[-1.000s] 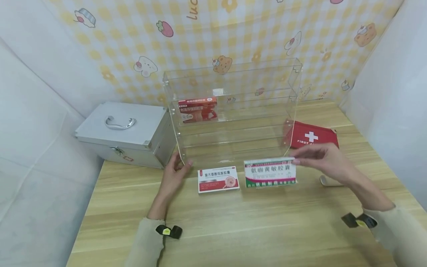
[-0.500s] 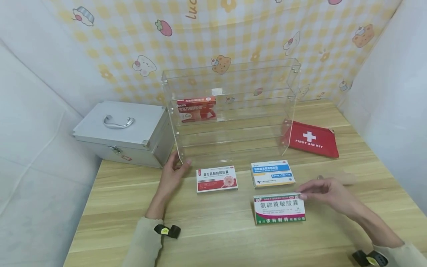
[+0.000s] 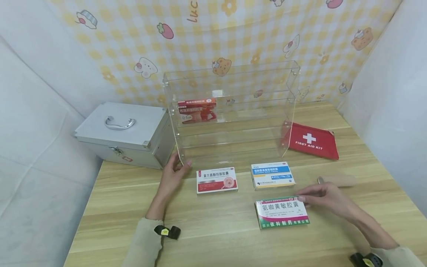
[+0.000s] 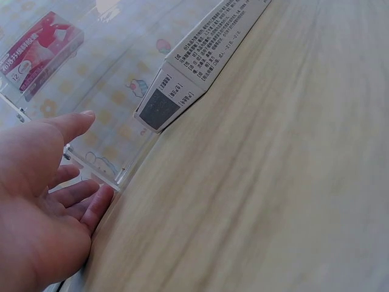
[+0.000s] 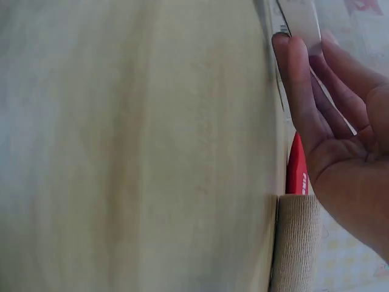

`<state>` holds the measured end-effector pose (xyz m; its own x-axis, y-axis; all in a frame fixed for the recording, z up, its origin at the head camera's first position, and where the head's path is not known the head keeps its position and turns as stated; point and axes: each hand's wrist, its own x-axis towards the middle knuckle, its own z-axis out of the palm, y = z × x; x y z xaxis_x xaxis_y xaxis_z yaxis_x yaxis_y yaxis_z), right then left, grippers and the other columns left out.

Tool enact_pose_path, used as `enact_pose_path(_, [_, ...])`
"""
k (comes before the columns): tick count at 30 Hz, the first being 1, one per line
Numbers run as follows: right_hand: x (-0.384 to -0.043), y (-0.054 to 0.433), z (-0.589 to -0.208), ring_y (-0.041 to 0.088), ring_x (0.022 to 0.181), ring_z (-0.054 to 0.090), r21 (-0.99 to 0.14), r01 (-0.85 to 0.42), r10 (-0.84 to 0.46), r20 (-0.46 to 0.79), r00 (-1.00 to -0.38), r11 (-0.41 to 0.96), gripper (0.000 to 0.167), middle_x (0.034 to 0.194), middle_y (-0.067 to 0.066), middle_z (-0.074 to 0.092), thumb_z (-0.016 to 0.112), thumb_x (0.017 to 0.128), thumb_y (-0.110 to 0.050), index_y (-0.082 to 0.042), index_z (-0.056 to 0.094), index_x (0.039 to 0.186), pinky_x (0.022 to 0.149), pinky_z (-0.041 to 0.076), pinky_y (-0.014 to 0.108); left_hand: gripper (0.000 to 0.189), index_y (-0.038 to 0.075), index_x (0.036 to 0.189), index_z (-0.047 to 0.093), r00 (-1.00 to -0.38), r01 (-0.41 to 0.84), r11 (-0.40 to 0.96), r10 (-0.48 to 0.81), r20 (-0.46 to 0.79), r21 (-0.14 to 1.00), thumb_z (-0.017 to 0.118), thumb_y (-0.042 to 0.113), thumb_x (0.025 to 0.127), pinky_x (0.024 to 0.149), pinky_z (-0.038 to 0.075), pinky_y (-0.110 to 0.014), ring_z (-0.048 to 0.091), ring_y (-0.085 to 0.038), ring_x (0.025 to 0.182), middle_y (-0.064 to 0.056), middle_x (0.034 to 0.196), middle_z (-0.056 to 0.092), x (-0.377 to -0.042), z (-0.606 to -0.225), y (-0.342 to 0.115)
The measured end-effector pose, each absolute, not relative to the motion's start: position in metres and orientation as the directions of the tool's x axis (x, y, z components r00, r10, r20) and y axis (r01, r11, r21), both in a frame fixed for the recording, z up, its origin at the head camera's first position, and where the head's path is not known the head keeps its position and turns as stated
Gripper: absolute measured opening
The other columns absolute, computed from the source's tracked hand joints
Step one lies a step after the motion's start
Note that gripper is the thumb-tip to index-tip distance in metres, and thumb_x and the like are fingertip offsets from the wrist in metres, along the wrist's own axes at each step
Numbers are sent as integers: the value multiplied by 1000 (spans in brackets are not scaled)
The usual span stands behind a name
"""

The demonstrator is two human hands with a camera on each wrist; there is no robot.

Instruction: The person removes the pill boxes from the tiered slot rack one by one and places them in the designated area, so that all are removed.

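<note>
My right hand (image 3: 330,198) pinches the right end of a white, green and magenta medicine box (image 3: 282,212), thumb in front and fingers behind. In the right wrist view the fingers hold the end of that box (image 5: 304,24). My left hand (image 3: 171,178) grips the lower left side panel of a clear acrylic display rack (image 3: 230,139), its thumb inside the panel and other fingers outside. A red-and-white medicine box (image 3: 217,180) lies before the rack. A blue-and-white medicine box (image 3: 272,175) lies right of it, behind the held box. A red medicine box (image 3: 197,111) stands on a rack shelf, at left.
A silver metal case (image 3: 123,129) with a handle stands left of the rack. The red first aid pouch (image 3: 311,142) lies at its right. Behind my right hand is a beige bandage roll (image 5: 296,243), mostly hidden in the head view. A patterned cloth (image 3: 230,37) hangs behind.
My right hand has brought the green-and-white box toward me and lowered it, tilting it flatter; the blue-and-white box has come into sight. My left hand stays at the rack.
</note>
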<state>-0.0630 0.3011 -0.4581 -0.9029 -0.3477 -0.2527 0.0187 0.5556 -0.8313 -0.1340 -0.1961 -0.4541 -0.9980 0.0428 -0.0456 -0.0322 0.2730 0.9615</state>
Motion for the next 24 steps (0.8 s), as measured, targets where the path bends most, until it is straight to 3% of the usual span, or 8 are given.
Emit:
enact_pose_path(1, [-63, 300, -459, 16, 92, 69, -828, 21, -342, -254, -905, 560, 28, 97, -4, 74, 72, 90, -29, -15, 74, 115, 111, 28, 42, 65, 14, 153, 32, -998, -32, 273, 43, -45, 961, 65, 23, 97, 88, 50, -43, 59, -34, 107, -18, 149, 41, -134, -454, -196])
enact_pose_path(3, [-64, 298, -460, 20, 89, 70, -841, 32, -337, -251, -908, 540, 29, 92, 0, 75, 73, 90, -26, -10, 73, 115, 114, 10, 56, 65, 13, 153, 32, -998, -27, 279, 43, -41, 960, 65, 23, 97, 88, 49, -43, 59, -35, 108, -18, 148, 42, -134, -454, -195])
enact_pose_path(4, [-63, 298, -460, 21, 87, 70, -843, 34, -333, -248, -910, 537, 29, 91, 1, 75, 73, 90, -25, -9, 73, 115, 113, 10, 56, 65, 13, 152, 33, -998, -27, 280, 43, -41, 960, 65, 23, 97, 87, 49, -42, 58, -35, 108, -18, 148, 42, -134, -454, -195])
enact_pose_path(7, [-62, 296, -461, 16, 88, 69, -826, 19, -312, -234, -921, 564, 29, 92, -3, 75, 73, 89, -28, -13, 74, 113, 109, 24, 47, 64, 14, 152, 34, -998, -25, 286, 42, -39, 958, 65, 23, 97, 87, 49, -41, 58, -35, 107, -18, 148, 43, -135, -453, -195])
enact_pose_path(8, [-62, 296, -462, 16, 90, 69, -830, 9, -314, -221, -923, 557, 29, 92, -2, 75, 74, 89, -27, -12, 74, 113, 112, 17, 51, 64, 14, 152, 34, -998, -25, 284, 41, -38, 959, 65, 23, 96, 87, 49, -41, 59, -35, 107, -18, 148, 43, -135, -454, -195])
enact_pose_path(10, [-62, 296, -463, 13, 92, 68, -828, -8, -312, -201, -929, 560, 27, 94, -5, 74, 75, 88, -27, -15, 74, 112, 112, 16, 51, 65, 13, 152, 33, -999, -19, 280, 41, -32, 960, 65, 22, 96, 87, 49, -42, 59, -35, 106, -18, 148, 42, -136, -455, -195])
enact_pose_path(14, [-64, 294, -466, 11, 97, 67, -842, -55, -330, -150, -932, 536, 24, 92, -5, 74, 76, 87, -24, -16, 75, 110, 110, -9, 63, 66, 18, 153, 32, -999, -18, 272, 31, -27, 962, 66, 27, 96, 88, 49, -44, 58, -34, 108, -15, 150, 41, -142, -471, -199])
enact_pose_path(24, [-67, 293, -468, 8, 100, 65, -822, -89, -333, -126, -934, 562, 21, 95, -9, 74, 78, 85, -25, -21, 75, 106, 111, -9, 61, 69, 29, 151, 35, -1000, -13, 288, 4, -15, 958, 67, 45, 92, 87, 49, -43, 59, -26, 106, -7, 148, 45, -146, -491, -202])
